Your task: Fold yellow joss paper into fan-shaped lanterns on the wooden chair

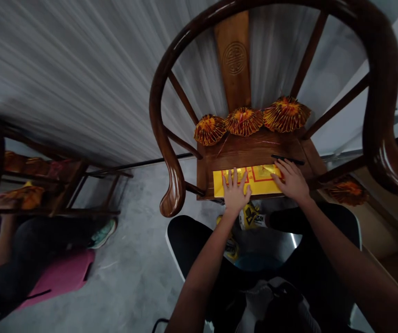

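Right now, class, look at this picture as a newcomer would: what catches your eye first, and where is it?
Probably the bright yellow paper near the front edge of the chair seat, with the left hand and right hand on it. Next come three pleated orange-and-gold rosettes in a row at the back of the seat, framed by the glossy, curved wooden armrest.

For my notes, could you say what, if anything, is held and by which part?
Nothing seems gripped; the left hand and right hand rest on the yellow paper.
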The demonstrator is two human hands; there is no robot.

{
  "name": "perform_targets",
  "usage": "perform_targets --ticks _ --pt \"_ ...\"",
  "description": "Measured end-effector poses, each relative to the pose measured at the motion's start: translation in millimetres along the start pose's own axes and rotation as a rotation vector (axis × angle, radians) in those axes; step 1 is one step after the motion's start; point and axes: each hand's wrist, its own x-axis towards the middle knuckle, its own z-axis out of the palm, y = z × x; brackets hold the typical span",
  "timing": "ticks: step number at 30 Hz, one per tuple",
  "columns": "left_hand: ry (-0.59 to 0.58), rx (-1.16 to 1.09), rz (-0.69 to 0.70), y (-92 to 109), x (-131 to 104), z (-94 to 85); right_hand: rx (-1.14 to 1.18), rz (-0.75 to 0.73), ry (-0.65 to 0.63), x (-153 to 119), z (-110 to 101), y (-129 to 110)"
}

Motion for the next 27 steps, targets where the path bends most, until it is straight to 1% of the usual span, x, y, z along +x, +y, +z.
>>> perform_targets --ticks 8,13,16,18,20,23,25,27 --pt "0.003 -0.046 -0.009 2 -2 0.4 -0.02 -0.019 0.016 -2 -1 2" --pt "0.007 -0.037 -0.008 2 -4 1.5 -0.02 -0.02 0.02 -4 1 5" --pt "-0.017 -0.044 -0.02 5 -6 -2.2 -0.023 -0.023 0.026 -4 2 6" --pt "-0.026 -0.063 -0.044 10 -4 -8.6 -0.025 -0.028 0.026 -5 2 6" --pt "-0.023 -0.1 -0.13 18 5 -18.5 -0.026 -0.027 0.023 -5 2 7" --pt "-0.033 -0.185 -0.351 21 36 -36.8 -0.027 -0.026 0.018 -5 2 9" --pt "-0.061 -0.244 -0.435 12 64 -47.7 -0.025 -0.033 0.018 -6 2 10" --pt "-0.064 -0.273 -0.478 -6 90 -54.9 -0.02 -0.034 0.02 -6 1 10"
